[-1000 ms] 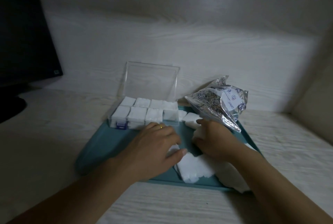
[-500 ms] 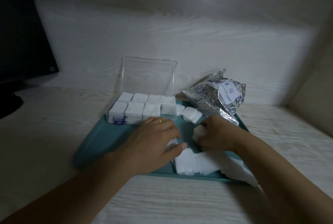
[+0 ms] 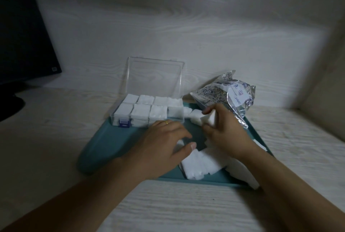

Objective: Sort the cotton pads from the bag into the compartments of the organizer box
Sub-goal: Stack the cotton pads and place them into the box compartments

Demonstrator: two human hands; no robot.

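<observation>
White cotton pads (image 3: 202, 163) heaped on teal tray (image 3: 104, 146), more filling organizer box (image 3: 149, 112) compartments. Right hand (image 3: 223, 129) raised, pinching small pad stack (image 3: 208, 119). Left hand (image 3: 164, 144) palm-down, fingers curled onto heap; grip hidden. Bag (image 3: 226, 97) behind.

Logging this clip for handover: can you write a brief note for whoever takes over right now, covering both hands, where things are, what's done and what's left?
Right hand pinches a small stack of pads above the teal tray.
Left hand rests, fingers relaxed, on loose pads on the tray.
Organizer box sits at the tray's far left, lid up; every visible compartment holds pads.
Bag lies crumpled behind the right hand.
Left: place the held stack, then sort the pads remaining on the tray.
</observation>
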